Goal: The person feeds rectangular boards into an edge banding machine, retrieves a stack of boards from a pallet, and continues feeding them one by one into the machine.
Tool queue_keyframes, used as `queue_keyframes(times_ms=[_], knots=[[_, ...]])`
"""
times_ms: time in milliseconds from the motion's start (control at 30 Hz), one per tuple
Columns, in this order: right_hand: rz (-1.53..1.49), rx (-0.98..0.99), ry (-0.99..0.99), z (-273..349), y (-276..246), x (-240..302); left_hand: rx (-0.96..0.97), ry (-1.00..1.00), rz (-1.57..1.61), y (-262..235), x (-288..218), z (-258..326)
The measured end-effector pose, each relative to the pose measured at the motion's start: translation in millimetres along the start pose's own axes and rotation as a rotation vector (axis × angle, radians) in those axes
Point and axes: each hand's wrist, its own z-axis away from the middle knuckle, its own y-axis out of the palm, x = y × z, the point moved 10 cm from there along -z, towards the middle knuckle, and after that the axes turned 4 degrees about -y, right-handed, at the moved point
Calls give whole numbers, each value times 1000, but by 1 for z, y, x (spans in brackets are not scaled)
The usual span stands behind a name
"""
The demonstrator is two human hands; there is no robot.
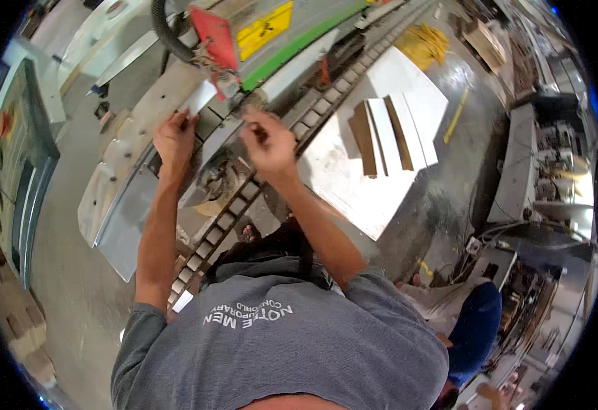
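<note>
My left hand point(175, 141) reaches over the machine's bed, its fingers bent and pinched at the near end of a pale, shiny strip point(201, 98). To its right, my right hand point(269, 145) is raised with fingers curled in. Motion blurs it a little, and whatever lies within the curl cannot be made out. Both hands are just in front of a woodworking machine with a red panel point(213, 35), a yellow warning plate point(265, 31) and a green edge. A toothed chain-like track point(233, 207) runs diagonally below my right hand.
Narrow white and brown panels point(394, 133) lie on a large white board point(343, 184) at right. Behind it are a yellow cloth point(422, 46) and a cardboard box point(484, 44). Another person in dark blue point(476, 328) is at lower right. A grey sliding table point(127, 222) stands left.
</note>
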Motion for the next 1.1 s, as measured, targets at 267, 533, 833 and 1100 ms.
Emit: queue_keyframes(times_ms=[267,533,833,1100], knots=[[1179,-203,82,50,-219,16,18,139,137,4,-49,0],[550,-628,463,196,-297,-42,388,3,676,3,-149,113],[606,-590,625,228,-374,-159,1054,-445,788,188,-215,179],[169,-584,572,185,-374,-178,1082,-692,944,269,-255,187]])
